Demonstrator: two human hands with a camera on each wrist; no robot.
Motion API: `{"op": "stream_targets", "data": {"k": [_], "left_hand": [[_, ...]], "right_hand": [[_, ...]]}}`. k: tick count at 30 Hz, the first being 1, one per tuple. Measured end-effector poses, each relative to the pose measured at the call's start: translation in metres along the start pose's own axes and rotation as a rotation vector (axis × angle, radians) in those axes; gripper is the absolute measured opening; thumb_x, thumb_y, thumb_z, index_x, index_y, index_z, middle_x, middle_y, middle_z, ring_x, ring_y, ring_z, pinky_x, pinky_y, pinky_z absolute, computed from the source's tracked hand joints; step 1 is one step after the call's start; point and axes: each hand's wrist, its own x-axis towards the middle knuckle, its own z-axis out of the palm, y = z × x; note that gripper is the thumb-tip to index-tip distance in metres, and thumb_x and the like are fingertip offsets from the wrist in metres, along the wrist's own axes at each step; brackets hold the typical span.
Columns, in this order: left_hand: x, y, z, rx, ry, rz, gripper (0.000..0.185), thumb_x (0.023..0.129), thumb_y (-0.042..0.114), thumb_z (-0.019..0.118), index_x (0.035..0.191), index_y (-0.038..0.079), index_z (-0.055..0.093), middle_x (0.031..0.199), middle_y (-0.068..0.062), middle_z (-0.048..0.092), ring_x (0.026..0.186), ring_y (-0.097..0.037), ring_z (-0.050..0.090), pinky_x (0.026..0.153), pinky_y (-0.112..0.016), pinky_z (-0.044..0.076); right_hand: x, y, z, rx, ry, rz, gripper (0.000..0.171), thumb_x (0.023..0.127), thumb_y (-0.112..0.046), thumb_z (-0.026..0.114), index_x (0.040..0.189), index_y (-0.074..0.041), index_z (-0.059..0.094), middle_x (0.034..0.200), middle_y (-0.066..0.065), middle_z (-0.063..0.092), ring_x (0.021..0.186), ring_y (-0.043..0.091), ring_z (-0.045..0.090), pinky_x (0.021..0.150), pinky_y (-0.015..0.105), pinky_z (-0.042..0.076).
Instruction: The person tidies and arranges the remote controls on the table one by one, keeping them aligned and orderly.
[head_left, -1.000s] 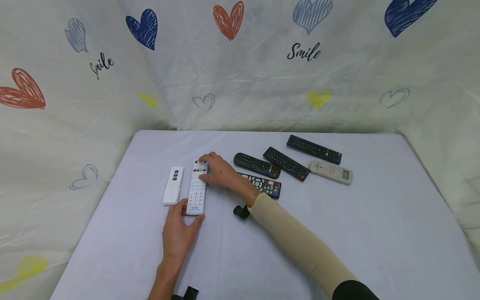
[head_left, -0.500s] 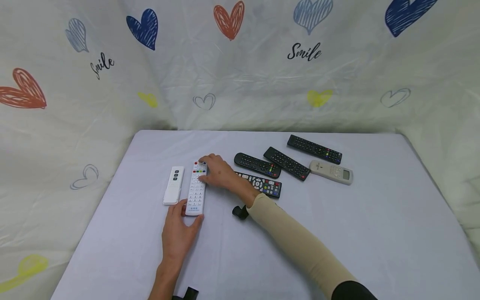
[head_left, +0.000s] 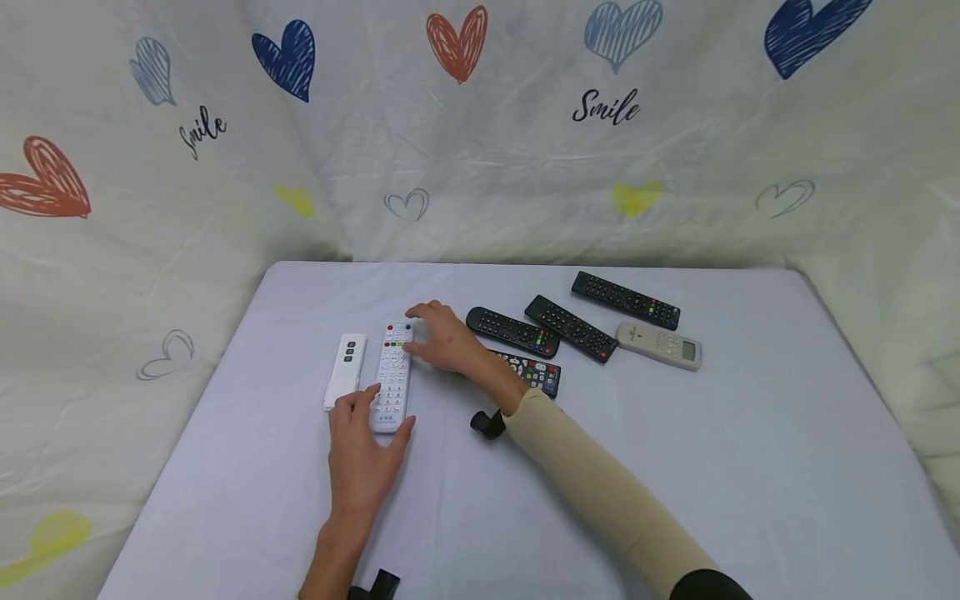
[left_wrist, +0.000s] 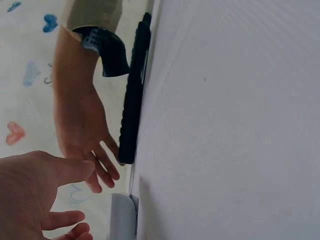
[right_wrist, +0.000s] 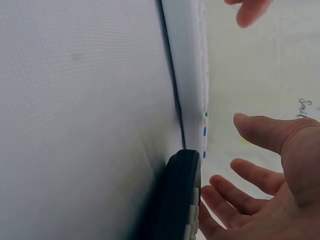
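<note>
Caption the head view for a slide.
Two hands, left hand and right hand, flank a long white remote beside a small white remote.

A long white remote [head_left: 393, 377] with coloured buttons lies flat, face up, lengthwise on the table, left of frame centre.

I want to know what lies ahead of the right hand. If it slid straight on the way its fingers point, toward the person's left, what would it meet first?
Most likely the long white remote: the right hand hovers just beside its top end, fingers relaxed and pointing at it. The small white remote lies beyond. Whether the fingers would pass above it is unclear.
</note>
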Motion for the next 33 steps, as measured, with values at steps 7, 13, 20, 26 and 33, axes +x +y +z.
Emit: {"op": "stream_targets", "data": {"k": [7, 13, 20, 26, 33], "left_hand": [[0.006, 0.017, 0.008, -0.025, 0.032, 0.104, 0.057, 0.088, 0.018, 0.084, 0.139, 0.011, 0.061, 0.132, -0.011, 0.053, 0.121, -0.028, 0.052, 0.089, -0.044, 0.057], [0.008, 0.027, 0.014, -0.078, 0.014, 0.153, 0.048, 0.089, 0.011, 0.081, 0.134, 0.008, 0.064, 0.128, -0.013, 0.055, 0.125, -0.03, 0.055, 0.102, -0.048, 0.055], [0.011, 0.034, 0.023, -0.129, -0.023, 0.181, 0.042, 0.091, 0.007, 0.078, 0.132, 0.008, 0.066, 0.128, -0.01, 0.056, 0.126, -0.028, 0.056, 0.105, -0.046, 0.054], [0.014, 0.04, 0.03, -0.166, -0.055, 0.187, 0.043, 0.092, 0.006, 0.077, 0.133, 0.007, 0.065, 0.128, -0.01, 0.056, 0.124, -0.026, 0.058, 0.106, -0.044, 0.054], [0.017, 0.045, 0.037, -0.187, -0.096, 0.18, 0.044, 0.093, 0.006, 0.075, 0.136, 0.008, 0.064, 0.136, -0.009, 0.053, 0.113, -0.025, 0.06, 0.088, -0.035, 0.056]], "right_hand": [[-0.012, 0.004, -0.011, 0.101, 0.085, -0.02, 0.049, 0.099, -0.025, 0.072, 0.144, -0.01, 0.059, 0.142, 0.012, 0.061, 0.133, 0.029, 0.059, 0.109, 0.044, 0.052], [-0.025, 0.011, -0.022, 0.146, 0.174, -0.026, 0.042, 0.1, -0.022, 0.071, 0.139, -0.009, 0.063, 0.137, 0.013, 0.064, 0.128, 0.03, 0.06, 0.106, 0.046, 0.053], [-0.045, 0.023, -0.036, 0.191, 0.233, 0.023, 0.039, 0.099, -0.021, 0.072, 0.135, -0.009, 0.066, 0.135, 0.015, 0.065, 0.125, 0.031, 0.061, 0.104, 0.046, 0.054], [-0.059, 0.032, -0.045, 0.205, 0.262, 0.05, 0.039, 0.099, -0.021, 0.071, 0.135, -0.007, 0.065, 0.133, 0.015, 0.065, 0.127, 0.032, 0.063, 0.107, 0.046, 0.053], [-0.074, 0.043, -0.049, 0.203, 0.283, 0.059, 0.038, 0.1, -0.021, 0.071, 0.134, -0.005, 0.066, 0.132, 0.014, 0.064, 0.128, 0.033, 0.061, 0.106, 0.047, 0.053]]}}
